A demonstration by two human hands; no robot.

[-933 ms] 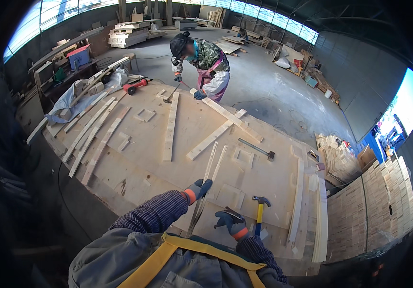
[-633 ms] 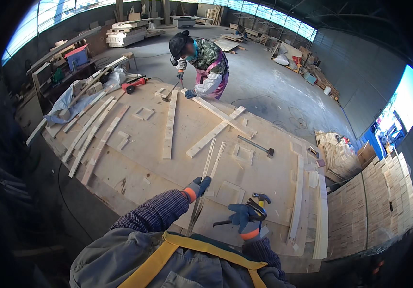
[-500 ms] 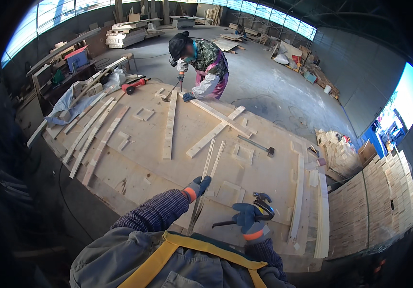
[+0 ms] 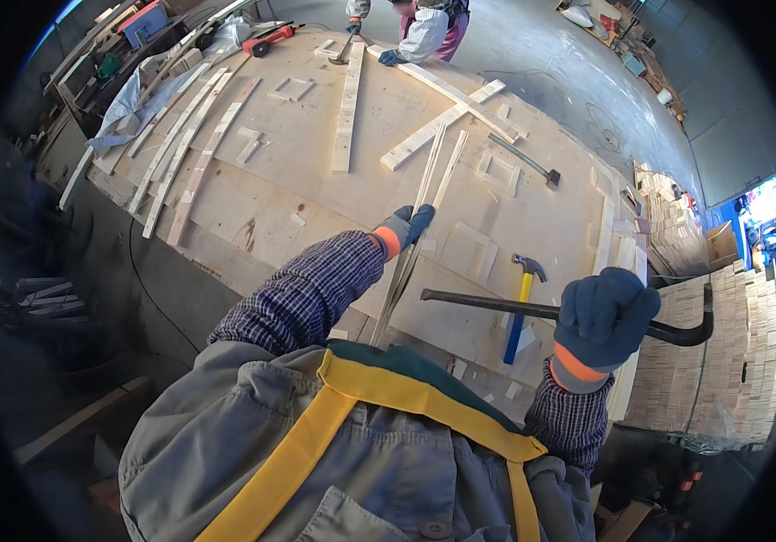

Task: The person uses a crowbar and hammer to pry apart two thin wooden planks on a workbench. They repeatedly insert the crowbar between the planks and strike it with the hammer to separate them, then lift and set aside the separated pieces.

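My left hand [image 4: 406,230], in a dark glove with an orange cuff, is closed around thin wooden strips [image 4: 427,181] lying lengthwise toward me on the plywood worktable [image 4: 293,194]. My right hand [image 4: 606,316], gloved the same way, grips a dark crowbar [image 4: 492,303] held up over the table's right side. Its straight end points left and its hooked end sticks out past my fist. Beneath the bar lies a claw hammer [image 4: 517,321] with a yellow and blue handle, partly covered by it.
A co-worker's gloved hand [image 4: 391,58] rests on crossed wooden battens [image 4: 443,125] at the far edge. A long-handled hammer [image 4: 526,161] and small wooden frames [image 4: 499,172] lie nearby. Long battens [image 4: 212,163] and a red power tool [image 4: 268,41] are at left, stacked lumber [image 4: 722,348] at right.
My right hand has lifted the crowbar up and to the right, uncovering the hammer's handle. My left hand stays on the strips. The view has tilted downward.
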